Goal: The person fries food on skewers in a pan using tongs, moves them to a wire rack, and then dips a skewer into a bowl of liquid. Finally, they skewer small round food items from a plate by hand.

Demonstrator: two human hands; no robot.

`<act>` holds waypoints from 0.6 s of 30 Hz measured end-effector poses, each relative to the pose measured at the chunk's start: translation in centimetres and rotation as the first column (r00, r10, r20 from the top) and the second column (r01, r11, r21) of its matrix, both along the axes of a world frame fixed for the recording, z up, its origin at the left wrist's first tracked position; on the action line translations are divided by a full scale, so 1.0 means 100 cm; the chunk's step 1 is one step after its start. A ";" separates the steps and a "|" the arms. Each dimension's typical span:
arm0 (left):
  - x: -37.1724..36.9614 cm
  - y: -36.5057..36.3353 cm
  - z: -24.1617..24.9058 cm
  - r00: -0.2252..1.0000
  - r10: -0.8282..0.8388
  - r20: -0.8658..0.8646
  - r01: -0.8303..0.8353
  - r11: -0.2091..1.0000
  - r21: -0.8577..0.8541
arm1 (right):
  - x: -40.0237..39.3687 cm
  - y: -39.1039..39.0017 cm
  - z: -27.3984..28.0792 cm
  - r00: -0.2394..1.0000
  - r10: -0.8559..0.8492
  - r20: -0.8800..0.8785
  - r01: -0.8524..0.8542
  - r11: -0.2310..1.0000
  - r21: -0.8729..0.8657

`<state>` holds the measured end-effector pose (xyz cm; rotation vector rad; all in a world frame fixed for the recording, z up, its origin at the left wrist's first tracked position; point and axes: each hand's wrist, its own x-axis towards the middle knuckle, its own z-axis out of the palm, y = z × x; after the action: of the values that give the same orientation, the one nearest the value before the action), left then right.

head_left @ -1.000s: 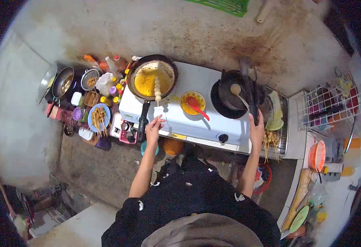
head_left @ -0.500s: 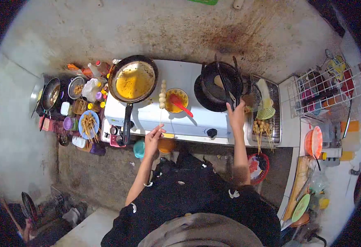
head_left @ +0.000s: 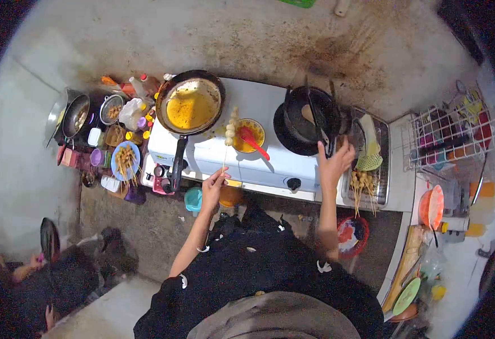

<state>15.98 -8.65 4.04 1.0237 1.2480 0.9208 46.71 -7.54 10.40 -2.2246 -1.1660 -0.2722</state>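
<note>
My left hand pinches the stick of a skewer threaded with several pale round balls, held upright in front of the stove. Right beside the balls is a patterned bowl of yellow-orange liquid, with a red spoon leaning in it. My right hand has its fingers spread, close by the lower end of black tongs. Those tongs lean in a dark pan on the right burner, where a light-coloured utensil end also shows. On the left burner sits a frying pan with yellow oil, its handle pointing toward me.
Right of the stove, a metal tray carries cooked skewers and a pale slotted spatula. A blue plate of skewers stands left among jars and bottles. A wire rack is far right. Another person is low at the left.
My right hand has let go of the tongs and spread its fingers. My left hand still holds the skewer. At the lower left, the other person and a dark pan have come further into view.
</note>
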 end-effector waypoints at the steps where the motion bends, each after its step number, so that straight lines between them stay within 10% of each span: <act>1: -0.002 0.003 -0.004 0.999 0.034 -0.004 -0.034 0.999 0.000 | -0.006 -0.002 0.005 0.998 0.018 -0.055 -0.017 1.000 0.024; 8: -0.016 0.040 -0.016 0.966 0.250 0.065 -0.249 0.968 -0.034 | -0.035 -0.019 -0.002 0.913 0.350 -0.211 -0.332 0.936 0.118; 18: -0.034 0.067 -0.024 0.920 0.382 0.085 -0.379 0.924 -0.055 | 0.037 0.002 -0.002 0.989 0.148 -0.025 -0.147 0.919 -0.365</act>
<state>12.62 -1.94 1.62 0.7070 1.4053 1.2243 50.40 -7.30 10.21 -2.4320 -1.4781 0.0086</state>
